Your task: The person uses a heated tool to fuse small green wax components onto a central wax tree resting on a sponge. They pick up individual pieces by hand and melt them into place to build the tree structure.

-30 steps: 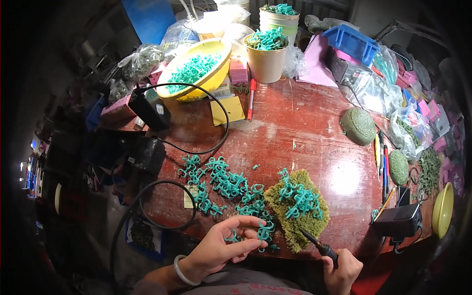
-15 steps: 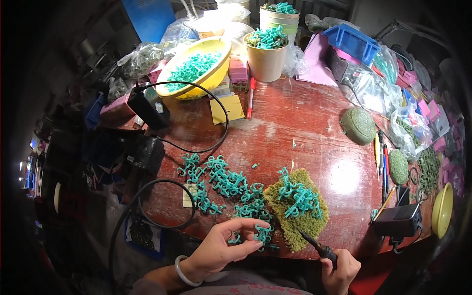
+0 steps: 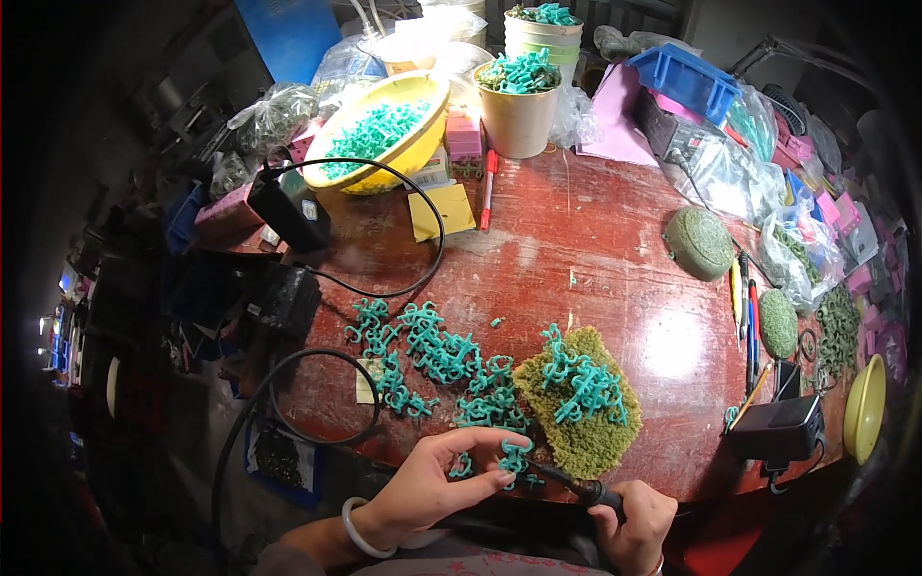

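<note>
Between the thumb and forefinger of my left hand (image 3: 420,492) is a small teal piece with curled, looping ends (image 3: 515,455). My right hand (image 3: 638,526) is wrapped round the dark handle of a soldering iron (image 3: 595,493). The thin tip of the iron points left and reaches the held piece; whether it touches cannot be made out. Just beyond the iron lies a yellow-green sponge (image 3: 603,451), with a cluster of teal pieces (image 3: 582,386) on top. Several more teal looped pieces (image 3: 437,348) are heaped loosely to its left on the red table (image 3: 547,259).
Black cables (image 3: 444,221) loop over the left side. A tilted yellow bowl (image 3: 427,139) and a white bucket (image 3: 519,125), both with teal pieces, stand at the back. At right are a round green block (image 3: 699,245), pens (image 3: 751,317) and a black box (image 3: 776,428).
My right hand has moved left, bringing the soldering iron's tip from the sponge to the teal piece. My left hand keeps its hold, nearly still.
</note>
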Demonstrator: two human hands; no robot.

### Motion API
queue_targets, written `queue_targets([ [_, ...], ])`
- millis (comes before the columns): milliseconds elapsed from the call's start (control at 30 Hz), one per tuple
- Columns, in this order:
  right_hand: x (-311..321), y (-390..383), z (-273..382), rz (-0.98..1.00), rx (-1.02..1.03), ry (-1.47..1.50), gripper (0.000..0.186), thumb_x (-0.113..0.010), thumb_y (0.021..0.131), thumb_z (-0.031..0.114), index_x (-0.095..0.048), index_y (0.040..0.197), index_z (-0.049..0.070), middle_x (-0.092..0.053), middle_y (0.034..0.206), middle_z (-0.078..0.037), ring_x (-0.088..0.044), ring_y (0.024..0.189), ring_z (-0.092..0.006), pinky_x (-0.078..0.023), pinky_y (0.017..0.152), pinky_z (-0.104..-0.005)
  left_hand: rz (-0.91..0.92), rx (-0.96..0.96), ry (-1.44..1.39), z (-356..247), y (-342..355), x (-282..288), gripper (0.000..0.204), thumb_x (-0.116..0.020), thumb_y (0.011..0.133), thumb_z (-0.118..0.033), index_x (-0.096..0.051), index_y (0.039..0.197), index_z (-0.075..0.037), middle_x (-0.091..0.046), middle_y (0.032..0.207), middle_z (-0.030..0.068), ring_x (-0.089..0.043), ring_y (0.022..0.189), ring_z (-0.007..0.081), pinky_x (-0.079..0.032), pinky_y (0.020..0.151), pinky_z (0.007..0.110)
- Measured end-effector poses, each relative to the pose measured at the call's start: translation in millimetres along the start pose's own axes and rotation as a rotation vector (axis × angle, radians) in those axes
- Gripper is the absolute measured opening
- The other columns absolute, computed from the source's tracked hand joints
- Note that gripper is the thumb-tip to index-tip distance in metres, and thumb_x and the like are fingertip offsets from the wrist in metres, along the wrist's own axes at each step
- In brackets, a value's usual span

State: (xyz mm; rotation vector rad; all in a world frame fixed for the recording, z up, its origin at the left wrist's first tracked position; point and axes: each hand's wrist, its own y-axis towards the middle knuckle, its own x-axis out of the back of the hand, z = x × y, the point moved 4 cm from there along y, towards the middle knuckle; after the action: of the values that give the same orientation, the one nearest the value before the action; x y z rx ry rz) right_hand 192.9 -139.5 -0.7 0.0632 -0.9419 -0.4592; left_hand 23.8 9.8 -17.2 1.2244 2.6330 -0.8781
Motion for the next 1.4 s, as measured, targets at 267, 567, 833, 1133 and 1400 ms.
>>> queue_targets([
  [267,-2,1,2,0.031,0.017,-0.016,0.027,-0.071,0.082,0.027,-0.059,0.082,0.003,-0.057,0.07,-0.014,-0.057,0.06,-0.0327,-0.046,0.054,-0.0375,-0.003,-0.055,0.046,1,1,1,0.037,-0.069,0.082,0.001,-0.063,0.119,-0.003,-0.054,0.087,-0.0011,-0.049,0.078,0.0044,-0.042,0.066,0.018],
  [567,-2,-1,1,0.051,0.01,-0.03,0.028,-0.069,0.084,0.029,-0.059,0.082,0.003,-0.056,0.07,-0.013,-0.057,0.059,-0.0325,-0.045,0.054,-0.0377,0.025,-0.116,0.139,0,1,1,0.035,-0.064,0.086,-0.001,-0.061,0.12,-0.004,-0.058,0.083,-0.0032,-0.052,0.079,0.0037,-0.042,0.076,0.02],
  [833,21,-11,-8,-0.133,-0.034,-0.169,0.033,-0.061,0.09,0.034,-0.059,0.08,0.003,-0.055,0.067,-0.014,-0.055,0.055,-0.0344,-0.045,0.051,-0.0386,-0.014,-0.091,0.077,0,2,2,0.036,-0.069,0.082,0.001,-0.063,0.117,0.0,-0.058,0.089,-0.0003,-0.051,0.081,0.0059,-0.043,0.075,0.021],
  [1133,16,-12,-8,-0.075,-0.035,-0.121,0.031,-0.062,0.089,0.034,-0.059,0.081,0.004,-0.056,0.07,-0.015,-0.055,0.057,-0.0343,-0.045,0.053,-0.0391,-0.009,-0.121,0.073,1,2,0,0.038,-0.065,0.085,0.0,-0.059,0.122,-0.001,-0.06,0.087,-0.0019,-0.053,0.082,0.0038,-0.044,0.075,0.02],
  [1400,4,-7,-1,0.012,0.001,-0.022,0.032,-0.064,0.087,0.034,-0.057,0.08,0.004,-0.056,0.07,-0.014,-0.056,0.058,-0.034,-0.044,0.053,-0.0384,-0.015,-0.094,0.033,4,1,1,0.04,-0.066,0.084,0.001,-0.057,0.123,-0.001,-0.06,0.086,-0.0009,-0.054,0.081,0.0043,-0.045,0.075,0.02],
])
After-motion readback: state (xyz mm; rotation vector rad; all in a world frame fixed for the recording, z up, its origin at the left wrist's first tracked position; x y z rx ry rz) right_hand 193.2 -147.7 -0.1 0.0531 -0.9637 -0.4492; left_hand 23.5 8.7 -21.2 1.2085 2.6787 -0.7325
